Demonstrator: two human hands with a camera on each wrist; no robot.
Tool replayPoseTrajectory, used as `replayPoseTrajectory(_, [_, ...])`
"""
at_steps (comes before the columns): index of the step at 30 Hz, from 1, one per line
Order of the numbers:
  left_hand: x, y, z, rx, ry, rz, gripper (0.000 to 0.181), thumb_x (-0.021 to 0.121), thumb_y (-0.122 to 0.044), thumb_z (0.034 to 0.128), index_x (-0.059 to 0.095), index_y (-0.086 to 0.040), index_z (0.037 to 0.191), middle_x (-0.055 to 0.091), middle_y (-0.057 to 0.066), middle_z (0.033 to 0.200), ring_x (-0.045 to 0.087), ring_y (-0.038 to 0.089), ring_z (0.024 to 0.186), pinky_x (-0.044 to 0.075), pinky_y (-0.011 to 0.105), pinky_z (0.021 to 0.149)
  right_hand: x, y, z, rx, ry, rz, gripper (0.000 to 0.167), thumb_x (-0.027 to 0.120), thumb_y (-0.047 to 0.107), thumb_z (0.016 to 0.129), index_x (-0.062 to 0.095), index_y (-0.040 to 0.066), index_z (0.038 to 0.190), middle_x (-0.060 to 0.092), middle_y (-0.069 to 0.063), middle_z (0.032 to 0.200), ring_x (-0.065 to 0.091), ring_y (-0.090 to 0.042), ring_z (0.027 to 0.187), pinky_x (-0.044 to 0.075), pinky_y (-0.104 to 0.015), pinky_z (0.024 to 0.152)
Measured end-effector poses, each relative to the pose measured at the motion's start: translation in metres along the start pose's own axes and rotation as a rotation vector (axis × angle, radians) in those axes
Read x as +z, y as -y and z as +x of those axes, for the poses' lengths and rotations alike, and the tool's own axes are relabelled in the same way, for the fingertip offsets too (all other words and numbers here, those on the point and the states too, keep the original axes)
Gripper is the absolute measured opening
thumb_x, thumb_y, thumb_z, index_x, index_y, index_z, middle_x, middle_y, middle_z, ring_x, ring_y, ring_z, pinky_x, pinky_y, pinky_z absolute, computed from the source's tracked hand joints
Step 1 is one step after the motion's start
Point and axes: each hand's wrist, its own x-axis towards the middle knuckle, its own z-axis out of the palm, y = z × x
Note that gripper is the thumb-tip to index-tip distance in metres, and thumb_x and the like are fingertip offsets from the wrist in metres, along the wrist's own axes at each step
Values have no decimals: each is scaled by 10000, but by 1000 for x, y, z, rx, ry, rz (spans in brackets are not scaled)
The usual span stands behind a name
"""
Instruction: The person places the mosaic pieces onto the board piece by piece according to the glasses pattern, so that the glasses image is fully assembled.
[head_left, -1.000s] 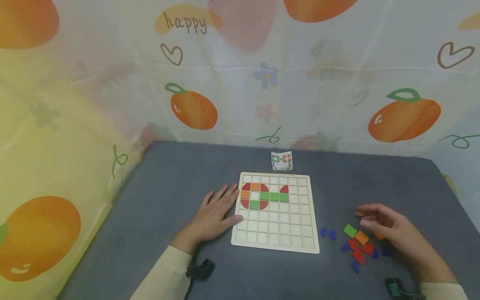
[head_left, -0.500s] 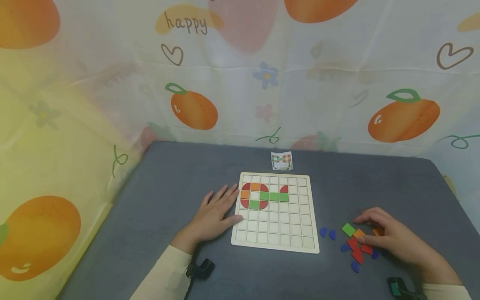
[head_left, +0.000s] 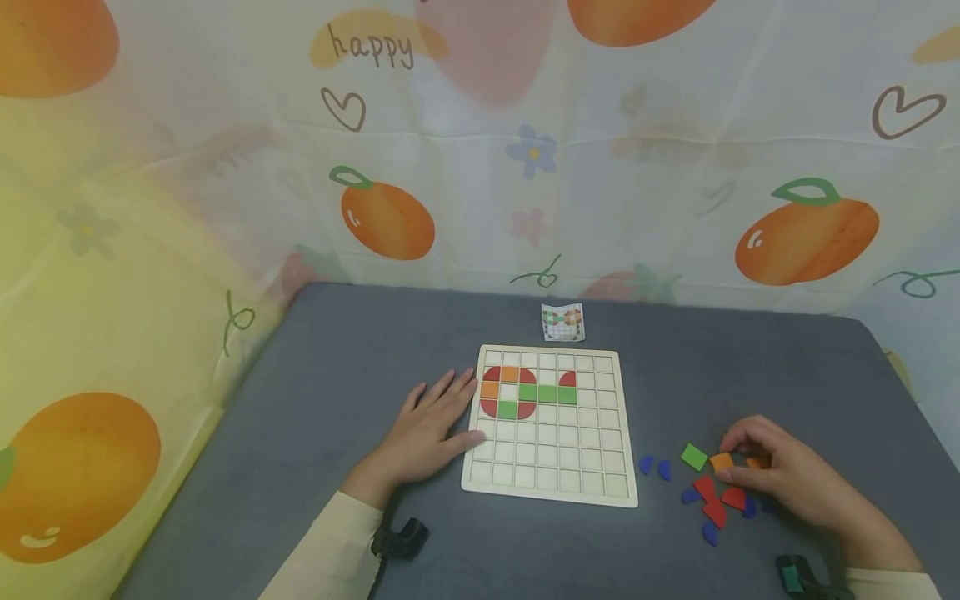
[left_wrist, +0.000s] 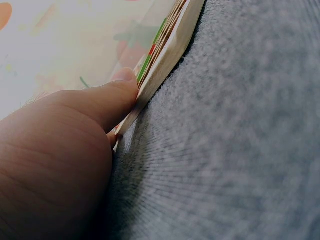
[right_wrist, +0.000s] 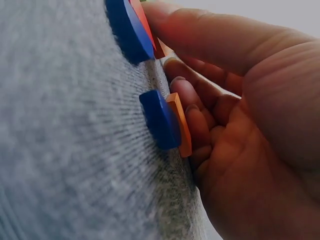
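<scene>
My left hand point(head_left: 426, 437) lies spread beside a square wooden grid board point(head_left: 551, 492), fingertips and thumb at its left edge. In the left wrist view the thumb point(left_wrist: 117, 97) touches the board's edge point(left_wrist: 160, 70). Red, orange and green pieces fill some cells at upper left. My right hand point(head_left: 783, 467) pinches an orange square tile point(head_left: 721, 462) between thumb and forefinger at the loose pieces. A second orange tile point(head_left: 757, 462) sits under its curled fingers; the right wrist view shows that orange tile point(right_wrist: 182, 125) beside a blue piece point(right_wrist: 161, 120).
A green square tile point(head_left: 693, 457), red quarter-round pieces point(head_left: 715, 512) and several blue half-round pieces point(head_left: 710, 534) lie right of the board. A small printed pattern card point(head_left: 562, 322) lies behind the board. A patterned cloth point(head_left: 637, 167) hangs behind the grey table point(head_left: 375, 333).
My right hand has come down onto the loose pieces and taken the orange tile between thumb and forefinger, shifting it slightly. The green tile has slid a little left. My left hand stays put.
</scene>
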Motion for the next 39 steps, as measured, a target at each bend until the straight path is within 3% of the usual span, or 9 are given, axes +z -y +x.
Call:
replayPoseTrajectory(4, [0, 0, -1, -1, 0, -5, 882, 576, -615, 1075, 232, -167, 1754, 174, -28, 1804, 76, 236, 1659, 13, 598, 1279, 0, 3, 2, 95, -6, 25, 184, 827, 148, 999, 668, 91, 1072, 611, -36, 1002, 585, -131, 820, 492, -317, 680])
replayPoseTrajectory(7, [0, 0, -1, -4, 0, -7, 881, 580, -613, 1074, 240, -164, 1752, 178, -24, 1803, 79, 237, 1659, 13, 596, 1279, 0, 5, 3, 149, -20, 16, 169, 816, 162, 1011, 701, 89, 1112, 672, -18, 979, 619, -130, 799, 516, -317, 676])
replayPoseTrajectory(13, [1, 0, 0, -7, 0, 1, 883, 580, -615, 1073, 238, -170, 1754, 176, -29, 1803, 77, 237, 1659, 17, 596, 1280, 1, 8, 4, 169, -73, -6, 181, 795, 206, 1035, 776, 88, 1170, 743, -27, 1081, 667, -128, 844, 554, -313, 695])
replayPoseTrajectory(20, [1, 0, 0, -7, 1, 3, 884, 570, -626, 1074, 234, -172, 1754, 176, -30, 1803, 72, 232, 1660, 22, 597, 1280, 6, 12, 2, 184, -163, 80, 258, 778, 242, 1053, 751, 43, 1216, 718, -41, 937, 597, -201, 682, 508, -336, 581])
replayPoseTrajectory(25, [0, 0, 1, -8, 3, 0, 885, 574, -623, 1073, 230, -175, 1755, 172, -32, 1803, 71, 231, 1659, 17, 598, 1279, 9, 16, 4, 171, -250, 119, 298, 784, 259, 1049, 743, 40, 1247, 691, -52, 808, 565, -233, 591, 486, -345, 529])
replayPoseTrajectory(31, [0, 0, 1, -9, 4, 6, 884, 576, -620, 1073, 232, -174, 1754, 171, -33, 1804, 74, 231, 1659, 18, 594, 1280, 10, 23, 6, 149, -270, 115, 287, 773, 273, 1058, 748, 60, 1249, 779, -15, 1025, 634, -174, 731, 501, -324, 566])
replayPoseTrajectory(39, [1, 0, 1, -10, 2, 5, 885, 586, -611, 1072, 234, -171, 1754, 175, -29, 1803, 75, 235, 1660, 15, 592, 1281, 16, 40, 15, 50, -294, 152, 238, 761, 129, 1056, 734, -1, 1253, 772, -69, 1050, 724, -103, 827, 546, -249, 660])
